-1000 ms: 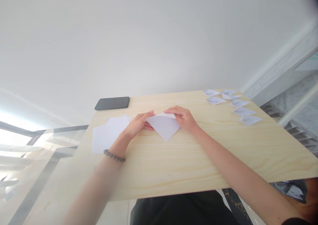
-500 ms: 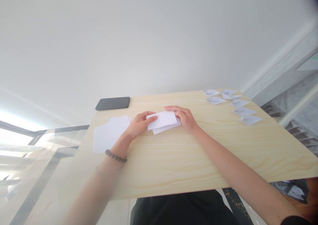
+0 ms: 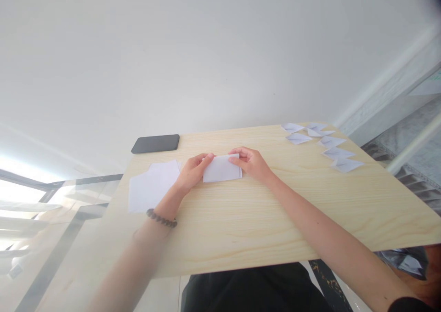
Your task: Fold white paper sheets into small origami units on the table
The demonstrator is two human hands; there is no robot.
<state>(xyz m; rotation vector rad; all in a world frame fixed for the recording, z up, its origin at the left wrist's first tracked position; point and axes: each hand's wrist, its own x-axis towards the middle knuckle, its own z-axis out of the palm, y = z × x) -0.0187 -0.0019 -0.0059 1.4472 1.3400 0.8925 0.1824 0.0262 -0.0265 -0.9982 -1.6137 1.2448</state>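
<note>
A folded sheet of white paper [image 3: 221, 169] is held between my two hands over the middle of the table, its layers lying nearly edge to edge. My left hand [image 3: 193, 170] grips its left end, thumb near the upper left corner. At the right end, my right hand [image 3: 253, 163] pinches the paper, with its thumb on top and its fingers behind the upper edge. To the left of my left hand lie flat sheets of white paper [image 3: 151, 185], overlapping one another. A dark beaded bracelet [image 3: 161, 218] circles my left wrist.
The pale wooden table [image 3: 262, 224] stands against a white wall. On its back left corner rests a black phone [image 3: 155, 143]. Several folded white paper pieces [image 3: 336, 154] lie along the right back side. Beneath the front right edge is a dark bag [image 3: 404, 262].
The paper's two layers, earlier splayed apart at the lower right, now nearly line up. My right thumb has come onto the top face, and my left thumb has shifted up towards the corner.
</note>
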